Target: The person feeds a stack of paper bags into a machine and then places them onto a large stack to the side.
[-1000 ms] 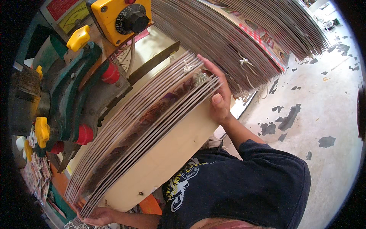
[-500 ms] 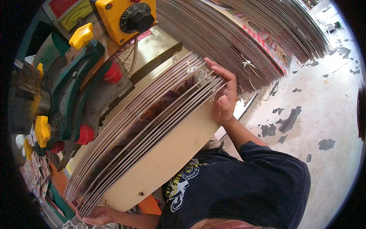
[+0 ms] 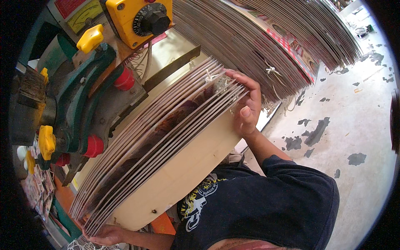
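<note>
A stack of flat printed pieces with white knotted cords, which look like folded paper bags (image 3: 166,139), stands on edge on a cream tabletop (image 3: 187,162). A gap splits the stack lengthwise, and dark printed faces show in it. My right hand (image 3: 248,102) is curled around the far right end, fingers over the edges and thumb raised on the near side. At the near left end my left hand (image 3: 106,236) cups the lower corners, its fingers partly hidden under the stack. Both hands hold the stack between them.
On the left is a green machine (image 3: 68,100) with yellow knobs and red rollers (image 3: 93,146). A yellow control box (image 3: 139,21) with a black dial sits above it. Larger bundles of similar pieces (image 3: 241,50) stand behind my right hand. A pale, patchy floor (image 3: 358,125) lies at right.
The fingers of my right hand have slid slightly along the edges at the right end. The pieces there have shifted a little. My left hand looks unmoved.
</note>
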A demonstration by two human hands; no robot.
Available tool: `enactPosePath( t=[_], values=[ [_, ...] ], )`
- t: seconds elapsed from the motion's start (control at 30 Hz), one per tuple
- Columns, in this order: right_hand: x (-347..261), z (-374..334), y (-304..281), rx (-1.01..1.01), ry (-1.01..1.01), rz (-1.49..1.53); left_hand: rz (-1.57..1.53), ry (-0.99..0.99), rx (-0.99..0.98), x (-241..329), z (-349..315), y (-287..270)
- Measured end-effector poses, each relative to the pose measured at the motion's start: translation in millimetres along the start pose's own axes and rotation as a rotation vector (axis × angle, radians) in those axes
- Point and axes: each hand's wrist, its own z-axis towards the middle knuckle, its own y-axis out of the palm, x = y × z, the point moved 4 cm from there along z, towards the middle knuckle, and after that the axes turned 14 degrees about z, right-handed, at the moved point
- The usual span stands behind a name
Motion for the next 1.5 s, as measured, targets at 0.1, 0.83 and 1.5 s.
enactPosePath(
  t=[0.1, 0.83, 1.5],
  values=[
    [4, -4, -5, 0.021, 0.009, -0.003, -0.005, -0.042, 0.031, 5, -1, 4],
    [4, 4, -2, -0.059, 0.16, -0.137, -0.002, 0.053, -0.008, -12, 3, -11],
    [8, 3, 3, 0.039, 0.212, 0.151, 0.011, 0.048, 0.008, -22, 5, -19]
  ],
)
